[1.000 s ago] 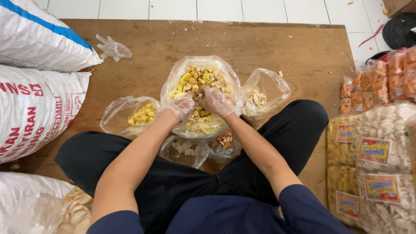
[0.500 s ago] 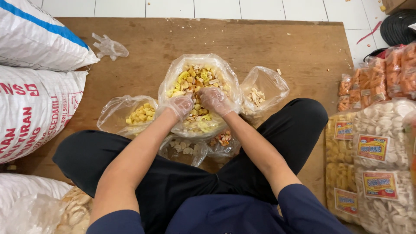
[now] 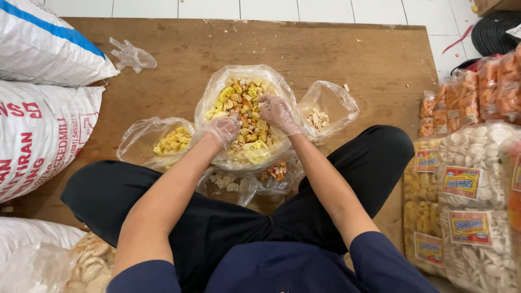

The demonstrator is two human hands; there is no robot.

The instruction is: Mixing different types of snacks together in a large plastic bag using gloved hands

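Wooden board (image 3: 347,54) on white tiled floor (image 3: 271,8). Large clear bag of mixed crackers (image 3: 244,116) at centre. Gloved left hand (image 3: 223,129) and right hand (image 3: 277,113) inside it, fingers loosely curled over crackers. White sacks (image 3: 38,108) left, packaged snacks (image 3: 472,190) right.

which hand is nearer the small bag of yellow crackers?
Left. The left hand sits at the near-left edge of the big mixed-cracker bag, just right of the small bag of yellow crackers. The right hand is farther right, inside the big bag.

Both forearms reach forward, converging. The left hand (image 3: 223,129) curls loosely, fingers bent downward. The right hand (image 3: 277,113) spreads its fingers, palm down, just beyond the left fingertips.
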